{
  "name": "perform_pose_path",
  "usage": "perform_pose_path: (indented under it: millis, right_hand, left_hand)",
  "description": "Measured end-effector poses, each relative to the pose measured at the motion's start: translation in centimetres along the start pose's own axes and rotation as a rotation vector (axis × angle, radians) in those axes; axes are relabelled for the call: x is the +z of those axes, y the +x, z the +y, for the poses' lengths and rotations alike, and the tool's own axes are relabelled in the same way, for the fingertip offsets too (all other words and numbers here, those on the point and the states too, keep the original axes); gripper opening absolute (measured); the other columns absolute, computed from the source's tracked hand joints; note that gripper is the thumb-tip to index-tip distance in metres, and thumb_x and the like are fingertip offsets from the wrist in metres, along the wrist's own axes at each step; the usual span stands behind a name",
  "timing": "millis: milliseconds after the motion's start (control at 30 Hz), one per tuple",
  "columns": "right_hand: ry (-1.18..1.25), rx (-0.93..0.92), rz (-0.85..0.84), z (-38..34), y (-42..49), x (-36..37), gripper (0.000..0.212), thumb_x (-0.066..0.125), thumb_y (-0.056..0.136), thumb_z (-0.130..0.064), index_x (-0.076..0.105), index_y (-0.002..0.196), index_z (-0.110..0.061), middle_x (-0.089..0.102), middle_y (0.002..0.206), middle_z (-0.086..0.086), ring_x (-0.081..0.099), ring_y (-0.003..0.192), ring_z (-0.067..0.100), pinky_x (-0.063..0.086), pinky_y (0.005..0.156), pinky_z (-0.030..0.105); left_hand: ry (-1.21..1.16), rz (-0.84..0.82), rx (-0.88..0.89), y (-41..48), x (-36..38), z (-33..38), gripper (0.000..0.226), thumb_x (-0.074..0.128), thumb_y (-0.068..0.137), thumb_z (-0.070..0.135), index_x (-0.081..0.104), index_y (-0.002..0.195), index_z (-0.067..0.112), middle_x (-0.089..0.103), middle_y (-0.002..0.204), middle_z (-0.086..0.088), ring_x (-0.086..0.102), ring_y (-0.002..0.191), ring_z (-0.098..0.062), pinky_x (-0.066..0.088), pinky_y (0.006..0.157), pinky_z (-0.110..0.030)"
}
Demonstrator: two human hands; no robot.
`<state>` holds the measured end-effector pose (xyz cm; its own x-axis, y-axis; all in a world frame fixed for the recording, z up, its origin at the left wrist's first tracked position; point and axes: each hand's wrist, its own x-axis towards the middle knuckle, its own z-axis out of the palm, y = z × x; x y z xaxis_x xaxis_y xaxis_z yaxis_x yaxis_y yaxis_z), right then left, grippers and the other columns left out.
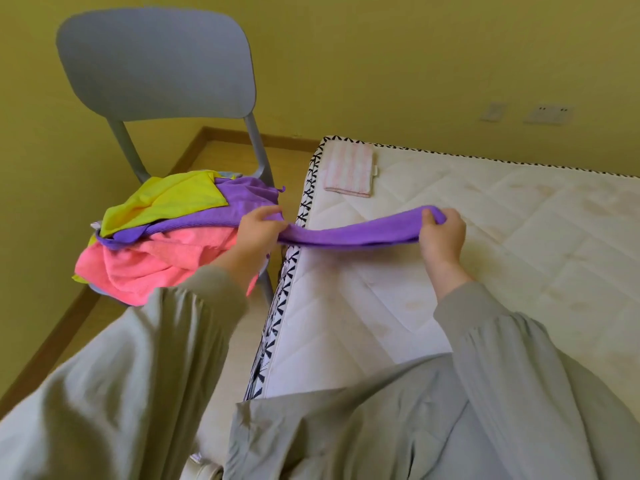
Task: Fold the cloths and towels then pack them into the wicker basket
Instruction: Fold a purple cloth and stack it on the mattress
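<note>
Softness galore: limp, lightweight purple microfibre cloth (346, 234) pinched at both ends by left hand (258, 226) and right hand (444, 234), fingers curled round it, sagging between grips. Best grabbed by corners.

The purple cloth (349, 233) I hold across the middle of the frame is one plain shade. At the left of the frame are a bright yellow cloth (166, 202), a purple towel (242, 199) of like shade and a coral-pink towel (156, 261). The chair (156, 64) is flat blue-grey. The mattress (485, 237) is cream with diamond quilting and a black-and-white patterned edging (304, 202). The folded cloth (349, 168) at its upper corner has pale pink and white stripes. My sleeves (156, 341) are grey-green, the wall (415, 64) mustard yellow
</note>
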<state>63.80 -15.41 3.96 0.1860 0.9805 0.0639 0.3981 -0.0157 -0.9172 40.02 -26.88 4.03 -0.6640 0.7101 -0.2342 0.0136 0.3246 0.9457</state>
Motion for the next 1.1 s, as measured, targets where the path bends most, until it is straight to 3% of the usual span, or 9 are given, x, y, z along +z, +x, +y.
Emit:
perform_pose_path:
  millis: [67, 200, 333, 467, 567, 800, 867, 1000, 1100]
  right_hand:
    - [0.055, -0.028, 0.085, -1.0, 0.5, -1.0, 0.005, 0.049, 0.093, -0.010, 0.050, 0.088, -0.007, 0.052, 0.087, 0.008, 0.047, 0.079, 0.019, 0.031, 0.063, 0.020]
    - [-0.059, 0.056, 0.154, 1.9, -0.5, -2.4, 0.009, 0.048, 0.088, -0.010, 0.053, 0.086, -0.002, 0.053, 0.084, 0.012, 0.051, 0.081, 0.025, 0.031, 0.067, 0.026]
    - [-0.481, 0.319, -0.228, 5.6, -1.0, -2.7, 0.031, 0.049, 0.088, -0.015, 0.061, 0.105, 0.008, 0.062, 0.108, 0.027, 0.059, 0.104, 0.039, 0.042, 0.076, 0.034]
    - [-0.628, 0.388, -0.496, 6.8, -1.1, -2.1, 0.028, 0.050, 0.085, -0.013, 0.061, 0.105, 0.003, 0.065, 0.102, 0.019, 0.064, 0.095, 0.035, 0.048, 0.071, 0.034]
    - [-0.659, 0.411, -0.425, 6.7, -1.0, -1.9, 0.044, 0.051, 0.090, -0.021, 0.046, 0.124, 0.005, 0.058, 0.120, 0.020, 0.059, 0.105, 0.033, 0.040, 0.077, 0.030]
    - [-0.527, 0.297, -0.379, 6.2, -0.3, -0.9, 0.021, 0.052, 0.085, -0.008, 0.062, 0.102, 0.001, 0.064, 0.103, 0.020, 0.061, 0.097, 0.036, 0.040, 0.071, 0.031]
    - [-0.544, 0.290, -0.372, 5.9, -0.2, -0.9, 0.019, 0.050, 0.085, -0.007, 0.062, 0.098, 0.000, 0.062, 0.096, 0.018, 0.060, 0.093, 0.036, 0.039, 0.070, 0.030]
    - [-0.625, 0.271, -0.377, 6.2, 0.4, -0.7, 0.015, 0.050, 0.087, -0.013, 0.060, 0.092, -0.004, 0.062, 0.094, 0.016, 0.058, 0.085, 0.033, 0.042, 0.072, 0.031]
    - [-0.606, 0.267, -0.368, 6.5, 1.5, -0.2, 0.019, 0.052, 0.089, -0.023, 0.057, 0.084, -0.005, 0.057, 0.083, 0.011, 0.056, 0.081, 0.031, 0.041, 0.070, 0.030]
  left_hand:
    - [0.032, -0.004, 0.079, 0.1, 0.3, 1.6, 0.031, 0.056, 0.088, -0.002, 0.065, 0.114, 0.012, 0.053, 0.072, -0.005, 0.043, 0.036, -0.003, 0.033, 0.035, -0.014]
    - [0.140, -0.019, -0.002, -1.3, 1.2, -0.5, 0.026, 0.055, 0.087, -0.002, 0.070, 0.105, 0.009, 0.054, 0.065, -0.002, 0.046, 0.044, -0.008, 0.039, 0.040, -0.014]
    - [0.548, -0.113, -0.059, -3.0, 1.4, -6.0, 0.015, 0.057, 0.086, 0.007, 0.072, 0.086, 0.006, 0.065, 0.077, -0.018, 0.061, 0.072, -0.022, 0.046, 0.064, -0.026]
    - [0.567, -0.039, -0.100, -4.2, 1.8, -8.6, 0.024, 0.052, 0.082, 0.004, 0.071, 0.097, 0.005, 0.070, 0.101, -0.016, 0.063, 0.098, -0.032, 0.048, 0.082, -0.033]
    - [0.581, 0.000, -0.115, -4.8, 2.5, -8.7, 0.032, 0.053, 0.084, 0.008, 0.060, 0.115, 0.007, 0.064, 0.114, -0.016, 0.060, 0.104, -0.033, 0.043, 0.081, -0.031]
    - [0.570, -0.061, -0.162, -4.2, 3.0, -8.4, 0.028, 0.058, 0.082, 0.013, 0.049, 0.108, 0.013, 0.060, 0.102, -0.010, 0.062, 0.077, -0.033, 0.046, 0.056, -0.028]
    - [0.558, 0.025, -0.150, -3.9, 2.9, -8.2, 0.026, 0.056, 0.081, 0.015, 0.049, 0.106, 0.010, 0.062, 0.100, -0.013, 0.063, 0.082, -0.034, 0.044, 0.061, -0.030]
    - [0.737, 0.223, 0.114, -2.9, 3.7, -8.3, 0.049, 0.050, 0.079, 0.025, 0.050, 0.123, 0.003, 0.053, 0.120, -0.022, 0.047, 0.113, -0.039, 0.036, 0.093, -0.044]
    - [0.931, 0.103, 0.403, -1.7, 6.3, -8.4, 0.063, 0.043, 0.077, 0.032, 0.049, 0.133, 0.006, 0.046, 0.138, -0.020, 0.039, 0.128, -0.039, 0.030, 0.105, -0.049]
